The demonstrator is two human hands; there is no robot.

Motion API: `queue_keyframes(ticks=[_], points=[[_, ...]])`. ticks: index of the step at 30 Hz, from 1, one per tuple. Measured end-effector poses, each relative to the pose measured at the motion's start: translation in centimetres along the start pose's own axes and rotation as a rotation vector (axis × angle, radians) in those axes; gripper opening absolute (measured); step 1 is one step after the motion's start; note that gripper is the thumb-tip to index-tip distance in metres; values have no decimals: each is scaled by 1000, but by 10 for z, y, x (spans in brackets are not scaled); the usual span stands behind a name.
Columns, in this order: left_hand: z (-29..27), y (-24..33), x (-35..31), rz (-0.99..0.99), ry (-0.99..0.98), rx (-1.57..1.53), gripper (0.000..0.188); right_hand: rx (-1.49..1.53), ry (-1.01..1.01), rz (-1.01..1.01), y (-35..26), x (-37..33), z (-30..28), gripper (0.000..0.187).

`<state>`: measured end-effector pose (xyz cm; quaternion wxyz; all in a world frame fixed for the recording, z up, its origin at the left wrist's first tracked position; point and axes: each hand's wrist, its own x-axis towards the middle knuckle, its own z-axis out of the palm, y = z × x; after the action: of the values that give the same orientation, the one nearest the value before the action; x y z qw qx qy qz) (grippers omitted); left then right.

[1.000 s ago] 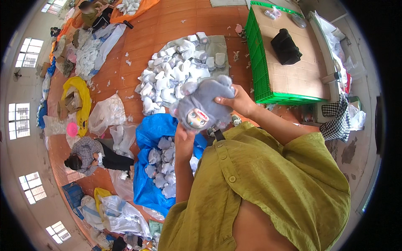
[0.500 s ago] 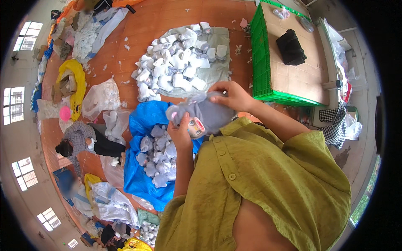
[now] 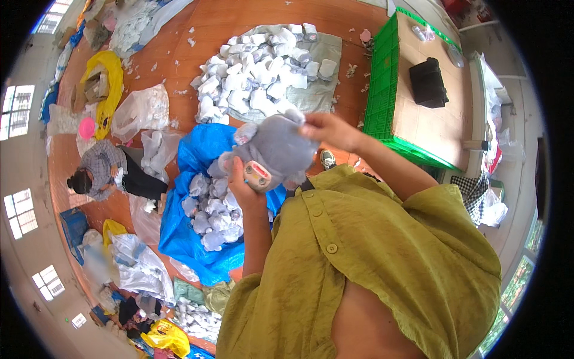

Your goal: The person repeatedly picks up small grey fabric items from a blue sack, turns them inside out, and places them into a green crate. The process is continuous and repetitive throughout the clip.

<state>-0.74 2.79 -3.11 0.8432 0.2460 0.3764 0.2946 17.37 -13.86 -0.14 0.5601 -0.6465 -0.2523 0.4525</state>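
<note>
A grey plush doll with a painted doll face is held up in front of my body. Its face points down toward my left hand, and rounded grey plush parts stick out around it. My left hand is closed around the doll beside the face, thumb showing. On the opposite side, my right hand pinches the grey fabric near a small protruding part; its fingers are slightly blurred. Below the doll lies an open blue sack with several grey plush pieces inside.
Stuffed white and grey plush pieces are heaped on a pale cloth on the floor ahead. To the right stands a green crate topped with cardboard and a black bag. A seated person works at the left.
The doll has been turned, so more of its rounded grey body shows and its face tilts lower. My right hand has shifted its hold along the fabric. The whole view has swung slightly.
</note>
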Motion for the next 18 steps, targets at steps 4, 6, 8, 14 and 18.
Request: queue_keyframes(ticks=[4,6,8,14,18], points=[[-5,-1,-15,-117,25,-106,24,-253,114,-4,6,14,38,44],[-9,5,-24,-164,42,-191,29,-182,195,65,3,22,49,47],[-38,1,-20,-188,106,-206,35,-34,294,196,-2,31,56,50],[-153,30,-28,-7,489,-253,48,110,377,236,31,64,38,49],[-365,31,-31,-139,1153,-480,55,3,136,410,51,69,62,44]])
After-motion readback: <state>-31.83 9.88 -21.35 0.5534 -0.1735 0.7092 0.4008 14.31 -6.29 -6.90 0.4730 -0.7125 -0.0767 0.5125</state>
